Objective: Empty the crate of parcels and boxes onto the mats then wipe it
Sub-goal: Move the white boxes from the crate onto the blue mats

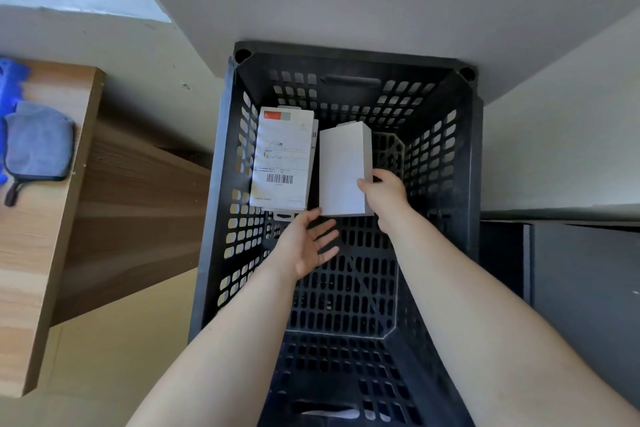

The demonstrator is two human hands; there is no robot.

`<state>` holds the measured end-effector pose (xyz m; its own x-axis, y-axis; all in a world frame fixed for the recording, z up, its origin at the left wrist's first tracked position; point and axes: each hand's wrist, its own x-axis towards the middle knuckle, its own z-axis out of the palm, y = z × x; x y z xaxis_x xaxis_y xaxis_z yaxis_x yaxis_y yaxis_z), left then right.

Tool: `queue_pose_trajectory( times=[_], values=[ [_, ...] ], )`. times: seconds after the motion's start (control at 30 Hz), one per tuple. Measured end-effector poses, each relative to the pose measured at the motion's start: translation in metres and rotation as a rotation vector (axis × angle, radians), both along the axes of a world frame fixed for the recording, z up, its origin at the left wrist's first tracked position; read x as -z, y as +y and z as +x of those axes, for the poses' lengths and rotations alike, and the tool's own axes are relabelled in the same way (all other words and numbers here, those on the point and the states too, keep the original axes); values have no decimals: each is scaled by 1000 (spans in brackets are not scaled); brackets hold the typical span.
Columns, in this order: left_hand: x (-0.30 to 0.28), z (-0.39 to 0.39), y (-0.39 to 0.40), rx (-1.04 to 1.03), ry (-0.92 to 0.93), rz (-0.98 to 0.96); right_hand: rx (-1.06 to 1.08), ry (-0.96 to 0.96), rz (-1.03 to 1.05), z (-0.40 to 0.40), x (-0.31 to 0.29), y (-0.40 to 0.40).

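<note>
Pale walls close around the black crate point(221, 184) at frame centre. Inside, the right hand point(386, 192) grips a white box point(343, 166) by its lower right edge; the left hand point(308, 246) is spread just beneath its corner. A labelled parcel point(282, 158) lies beside, against the crate's left wall; the lower crate floor is bare.

Crate point(221, 184): black matt plastic, perforated walls and floor. Inside it: plain white box point(343, 166), smooth matt card; parcel point(282, 159) with printed paper label. Left of crate: wood-grain tabletop point(41, 236), grey cloth point(38, 142).
</note>
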<state>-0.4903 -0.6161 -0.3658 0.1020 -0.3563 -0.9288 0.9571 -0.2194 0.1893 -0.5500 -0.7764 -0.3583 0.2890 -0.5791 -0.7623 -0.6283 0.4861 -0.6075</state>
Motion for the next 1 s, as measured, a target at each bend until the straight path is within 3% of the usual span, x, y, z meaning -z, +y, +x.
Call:
queue_pose_trajectory(
  times=[0.17,0.53,0.8,1.0],
  values=[
    [-37,3,-22,114,-53,-44,51,-65,-95,-28,-37,-3],
    [-133,52,-25,350,-347,-161,41,-353,50,-44,-132,-1],
    [-231,71,14,255,-551,-205,-165,-545,67,-25,-219,21],
    [-267,62,61,101,-645,-254,-315,-647,44,-11,-248,45]
  ],
)
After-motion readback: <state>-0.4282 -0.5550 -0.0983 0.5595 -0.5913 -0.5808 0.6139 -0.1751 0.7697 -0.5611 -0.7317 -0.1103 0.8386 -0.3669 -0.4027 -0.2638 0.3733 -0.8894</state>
